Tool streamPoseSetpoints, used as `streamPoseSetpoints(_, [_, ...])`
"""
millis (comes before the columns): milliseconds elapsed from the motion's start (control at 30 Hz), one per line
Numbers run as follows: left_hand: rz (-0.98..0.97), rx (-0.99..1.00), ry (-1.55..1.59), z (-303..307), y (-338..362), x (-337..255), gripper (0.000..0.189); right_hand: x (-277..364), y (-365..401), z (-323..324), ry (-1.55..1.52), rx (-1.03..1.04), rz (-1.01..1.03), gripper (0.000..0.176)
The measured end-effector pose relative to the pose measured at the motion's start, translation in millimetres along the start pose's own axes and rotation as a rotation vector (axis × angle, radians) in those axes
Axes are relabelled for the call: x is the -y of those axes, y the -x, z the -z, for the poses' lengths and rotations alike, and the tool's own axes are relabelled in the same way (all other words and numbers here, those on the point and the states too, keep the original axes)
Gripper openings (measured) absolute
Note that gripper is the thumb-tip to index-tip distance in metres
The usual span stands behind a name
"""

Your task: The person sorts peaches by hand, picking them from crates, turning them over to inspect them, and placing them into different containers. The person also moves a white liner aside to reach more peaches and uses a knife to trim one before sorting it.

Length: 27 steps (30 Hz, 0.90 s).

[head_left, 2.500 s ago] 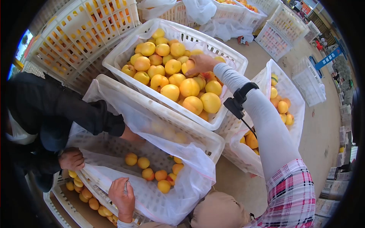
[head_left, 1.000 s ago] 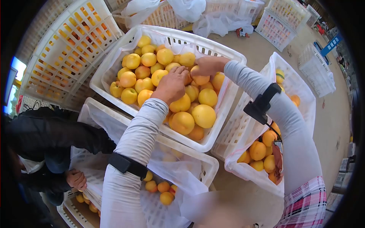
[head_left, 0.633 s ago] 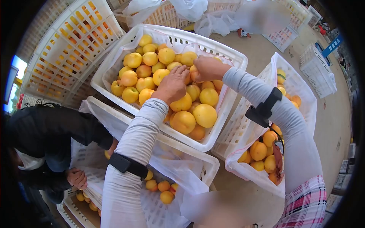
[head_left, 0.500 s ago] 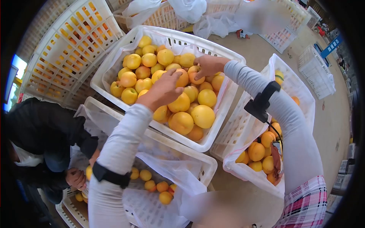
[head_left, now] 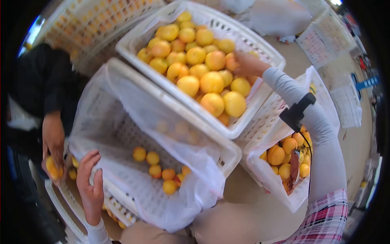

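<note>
My left hand is raised beside the left side of a lined crate, fingers stretched up and thumb apart, holding nothing. My right hand reaches into the right end of a full white crate. It is at an orange-yellow peach, but its fingers are smeared and partly hidden, so a grip cannot be made out. Many yellow peaches fill that crate. In the lined crate, a few small peaches lie at the bottom under a loose white mesh liner.
A co-worker's hand at the left holds a yellow peach over another crate. On the right stands a lined crate with peaches and a brown leaf-like piece. A tall slatted crate stands at back left.
My left hand has left the peaches in the full crate and moved down left beside the lined crate. My right hand stays at the full crate's right end. The view has shifted.
</note>
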<state>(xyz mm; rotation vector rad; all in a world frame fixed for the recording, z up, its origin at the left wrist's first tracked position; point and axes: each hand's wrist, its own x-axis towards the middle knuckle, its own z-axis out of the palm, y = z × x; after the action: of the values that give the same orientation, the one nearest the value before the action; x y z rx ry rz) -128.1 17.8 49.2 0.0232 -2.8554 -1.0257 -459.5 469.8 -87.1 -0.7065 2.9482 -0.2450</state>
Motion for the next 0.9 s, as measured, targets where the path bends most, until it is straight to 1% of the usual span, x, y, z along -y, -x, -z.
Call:
streamPoseSetpoints(33, [0.087, -0.039, -0.034, 3, 23, 14, 0.032, -8, 2, -22, 0.079, -0.133, 0.065, 0.064])
streamPoseSetpoints(67, [0.179, -0.073, -0.016, 6, 47, 26, 0.032, -13, -4, -26, 0.116, -0.09, 0.077, 0.073])
streamPoseSetpoints(100, [0.253, -0.108, 0.067, 6, 70, 37, 0.03, -12, -4, -20, 0.078, -0.035, 0.074, 0.071])
streamPoseSetpoints(133, [0.291, -0.079, 0.003, 7, 91, 43, 0.03, -9, -5, -13, 0.148, -0.007, 0.064, 0.074])
streamPoseSetpoints(167, [0.317, -0.047, -0.051, 8, 109, 45, 0.03, 11, -4, 7, 0.192, 0.149, 0.002, 0.079])
streamPoseSetpoints(200, [0.337, -0.029, -0.071, 7, 123, 45, 0.029, 0, -11, 8, 0.332, 0.125, 0.098, 0.081])
streamPoseSetpoints(233, [0.339, -0.015, -0.085, 3, 131, 43, 0.029, 27, -5, 29, 0.404, 0.116, 0.119, 0.077])
streamPoseSetpoints(300, [0.341, -0.018, -0.069, -5, 134, 42, 0.029, 48, -19, 44, 0.378, -0.164, 0.324, 0.059])
streamPoseSetpoints(333, [0.26, 0.013, -0.038, -10, 131, 43, 0.031, 74, -23, 63, 0.391, -0.16, 0.338, 0.059])
streamPoseSetpoints(400, [0.076, 0.069, -0.006, -22, 115, 37, 0.032, 164, -23, 90, 0.009, 0.2, 0.33, 0.041])
streamPoseSetpoints(433, [-0.025, 0.097, -0.003, -29, 105, 31, 0.031, 197, -17, 88, -0.194, 0.292, 0.379, 0.037])
streamPoseSetpoints(467, [-0.016, 0.102, 0.008, -37, 98, 28, 0.031, 232, -9, 84, -0.401, 0.39, 0.419, 0.035])
streamPoseSetpoints(500, [-0.131, 0.241, -0.02, -46, 93, 26, 0.031, 289, 17, 88, -0.512, 0.508, 0.333, 0.032])
streamPoseSetpoints(533, [-0.247, 0.38, -0.045, -51, 91, 28, 0.031, 309, 20, 74, -0.468, 0.557, 0.495, 0.035])
streamPoseSetpoints(567, [-0.244, 0.38, -0.032, -48, 91, 30, 0.031, 338, 32, 61, -0.459, 0.593, 0.606, 0.034])
streamPoseSetpoints(600, [-0.154, 0.636, -0.198, -40, 90, 33, 0.032, 357, 35, 41, -0.423, 0.623, 0.77, 0.036])
streamPoseSetpoints(633, [-0.061, 0.892, -0.37, -34, 93, 38, 0.034, 374, 41, 23, -0.358, 0.701, 0.806, 0.037])
streamPoseSetpoints(667, [-0.224, 0.633, -0.289, -33, 111, 54, 0.032, 389, 46, 4, -0.292, 0.774, 0.844, 0.038])
streamPoseSetpoints(700, [-0.224, 0.638, -0.285, -32, 122, 55, 0.032, 400, 47, -20, -0.214, 0.852, 0.871, 0.039])
streamPoseSetpoints(767, [-0.253, 0.313, -0.254, -29, 141, 53, 0.028, 412, 44, -81, -0.101, 0.99, 0.894, 0.039])
streamPoseSetpoints(800, [-0.254, 0.307, -0.252, -32, 149, 56, 0.028, 415, 41, -111, -0.064, 1.046, 0.891, 0.039])
streamPoseSetpoints(833, [-0.225, 0.257, -0.176, -35, 155, 60, 0.027, 416, 41, -128, -0.058, 1.044, 0.889, 0.039])
streamPoseSetpoints(867, [-0.191, 0.207, -0.098, -37, 159, 63, 0.026, 417, 41, -142, -0.015, 0.99, 0.865, 0.039])
streamPoseSetpoints(900, [-0.187, 0.2, -0.096, -37, 159, 66, 0.026, 418, 42, -156, 0.028, 0.938, 0.845, 0.038])
